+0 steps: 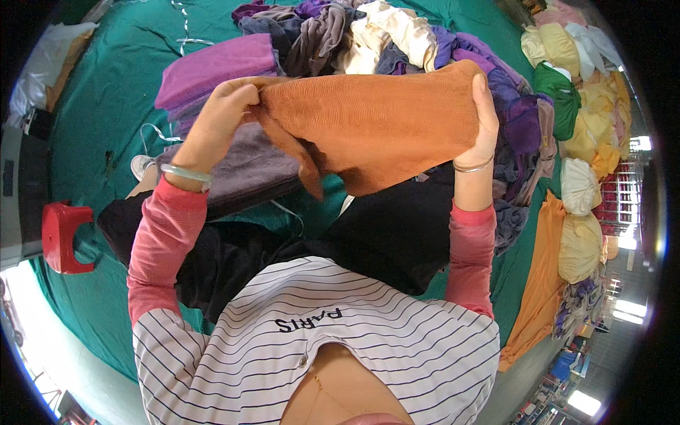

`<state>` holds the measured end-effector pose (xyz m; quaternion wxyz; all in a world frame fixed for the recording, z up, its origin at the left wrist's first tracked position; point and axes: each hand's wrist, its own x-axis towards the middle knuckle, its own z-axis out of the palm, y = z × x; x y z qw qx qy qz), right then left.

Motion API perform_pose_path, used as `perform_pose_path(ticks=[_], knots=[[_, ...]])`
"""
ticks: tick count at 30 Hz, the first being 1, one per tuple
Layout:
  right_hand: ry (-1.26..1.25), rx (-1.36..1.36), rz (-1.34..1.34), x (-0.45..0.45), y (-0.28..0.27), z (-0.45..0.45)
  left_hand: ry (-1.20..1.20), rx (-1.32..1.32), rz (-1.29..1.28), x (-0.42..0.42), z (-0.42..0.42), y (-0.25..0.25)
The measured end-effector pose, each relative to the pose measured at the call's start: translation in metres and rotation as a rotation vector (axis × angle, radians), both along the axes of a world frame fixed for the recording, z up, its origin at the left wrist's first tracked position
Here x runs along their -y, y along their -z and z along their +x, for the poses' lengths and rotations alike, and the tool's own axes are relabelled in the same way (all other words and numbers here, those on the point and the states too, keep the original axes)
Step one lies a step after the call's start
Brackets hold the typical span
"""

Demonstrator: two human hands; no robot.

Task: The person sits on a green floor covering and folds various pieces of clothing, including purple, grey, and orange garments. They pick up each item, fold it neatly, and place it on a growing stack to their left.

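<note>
A piece of orange ribbed fabric (366, 117) is stretched between my two hands above my lap. My left hand (228, 109) pinches its bunched left end, and a narrow strip of the cloth hangs down from there. At the other end, my right hand (482, 119) grips the edge with the thumb in front; its fingers are hidden behind the fabric. Below and behind my left hand lies a stack of folded grey-purple cloths (249, 164). Folded magenta-purple cloths (218, 66) lie just beyond it.
Loose purple, grey and cream cloths (393, 32) are heaped ahead and to the right on a green ground sheet (101, 196). A red plastic stool (66, 236) stands at left. An orange cloth (539, 287) and stuffed bundles (580, 247) line the right edge.
</note>
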<state>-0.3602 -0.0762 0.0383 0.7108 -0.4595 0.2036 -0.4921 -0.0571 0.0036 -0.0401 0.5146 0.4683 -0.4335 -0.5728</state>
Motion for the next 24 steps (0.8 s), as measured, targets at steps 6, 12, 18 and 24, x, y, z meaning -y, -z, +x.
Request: perform_pose_path(ticks=[6,12,18,24], knots=[[0.015,0.083,-0.145,0.004,0.001,-0.03,0.091,-0.69,0.112,-0.027,-0.017,-0.048],[0.055,0.028,-0.355,-0.018,-0.014,-0.045,-0.354,0.269,-0.266,-0.043,-0.001,-0.059],[0.188,-0.022,-0.26,-0.015,-0.032,-0.025,-0.527,-0.025,-0.33,-0.052,0.015,-0.082],[0.293,-0.092,-0.285,0.05,-0.009,0.018,-0.506,0.138,-0.313,0.006,0.077,-0.061]])
